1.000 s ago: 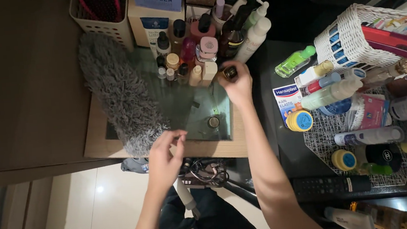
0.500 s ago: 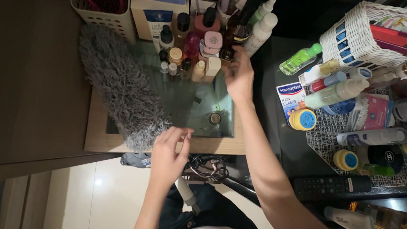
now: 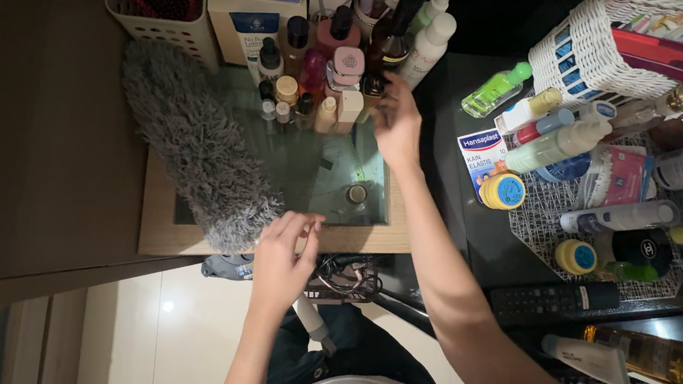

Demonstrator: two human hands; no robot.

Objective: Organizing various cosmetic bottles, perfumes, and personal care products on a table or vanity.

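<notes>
My right hand [image 3: 396,124] reaches to the back of a glass-topped wooden shelf [image 3: 318,165]. Its fingers are spread, and the tips touch a small dark bottle [image 3: 371,87] at the edge of a crowd of cosmetic bottles [image 3: 321,69]. My left hand [image 3: 281,260] hovers palm down over the shelf's front edge, fingers loosely curled. It is at the near end of a grey fluffy duster [image 3: 195,148], whose white handle [image 3: 312,322] sticks out below the hand. Whether the left hand grips the handle is hidden. A small round cap [image 3: 356,193] lies alone on the glass.
A white woven basket [image 3: 587,51], a green clear bottle [image 3: 495,92], a plaster box [image 3: 480,154], a yellow-and-blue tin [image 3: 504,191] and several tubes crowd the dark table on the right. A remote [image 3: 552,299] lies near me. Tangled cables [image 3: 342,280] hang below the shelf.
My right hand carried the small dark bottle back into the group of bottles and opened its fingers. The left hand stayed almost still by the duster's end.
</notes>
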